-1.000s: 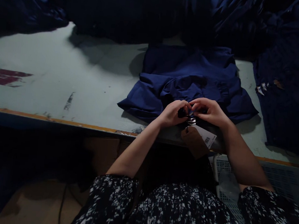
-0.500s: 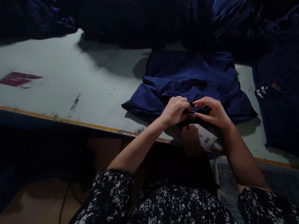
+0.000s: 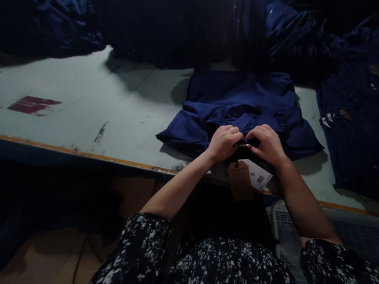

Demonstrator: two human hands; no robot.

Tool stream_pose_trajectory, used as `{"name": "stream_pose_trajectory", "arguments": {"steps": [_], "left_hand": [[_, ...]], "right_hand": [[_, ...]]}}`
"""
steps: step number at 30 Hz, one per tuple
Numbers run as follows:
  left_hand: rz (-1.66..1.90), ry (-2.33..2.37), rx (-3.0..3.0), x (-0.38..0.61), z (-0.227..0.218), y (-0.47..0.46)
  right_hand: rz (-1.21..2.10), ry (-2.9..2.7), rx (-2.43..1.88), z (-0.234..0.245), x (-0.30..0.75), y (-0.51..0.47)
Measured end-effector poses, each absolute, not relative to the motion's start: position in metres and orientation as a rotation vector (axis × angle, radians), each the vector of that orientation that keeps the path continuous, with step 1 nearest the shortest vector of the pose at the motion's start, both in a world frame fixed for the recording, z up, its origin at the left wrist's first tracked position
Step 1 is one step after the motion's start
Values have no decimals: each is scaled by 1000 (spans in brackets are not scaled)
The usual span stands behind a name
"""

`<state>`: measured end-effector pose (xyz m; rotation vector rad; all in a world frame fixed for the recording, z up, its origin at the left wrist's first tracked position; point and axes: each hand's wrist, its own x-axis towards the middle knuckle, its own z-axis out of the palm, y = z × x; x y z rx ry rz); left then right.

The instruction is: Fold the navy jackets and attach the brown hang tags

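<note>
Head view: left hand [image 3: 223,143] and right hand [image 3: 266,144] meet at the near edge of a folded navy garment [image 3: 242,104], fingers [image 3: 233,134] curled and pressed together around a small shiny piece [image 3: 245,145]. Kraft hang tag [image 3: 239,180] and white barcode tag [image 3: 257,175] lie just below, at the worktop [image 3: 80,106] edge, seemingly tied to that spot. Garment probably sits there for easy reach. Fingers hide the pinch; can't tell what exactly is gripped. Dark navy cloth piles [image 3: 359,130] are hard to make out.
</note>
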<state>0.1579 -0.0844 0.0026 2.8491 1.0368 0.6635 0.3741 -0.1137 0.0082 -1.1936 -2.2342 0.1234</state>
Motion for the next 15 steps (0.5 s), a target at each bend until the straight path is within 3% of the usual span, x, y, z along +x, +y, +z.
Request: {"name": "stream_pose_trajectory", "arguments": {"steps": [9,15], "left_hand": [[602,1132,2816,164,-1,-84],[387,969,2849,158,10,-82]], "right_hand": [[66,-2244,-1322,7,372,-113],[563,-2243,-1038,22,391,-115]]}}
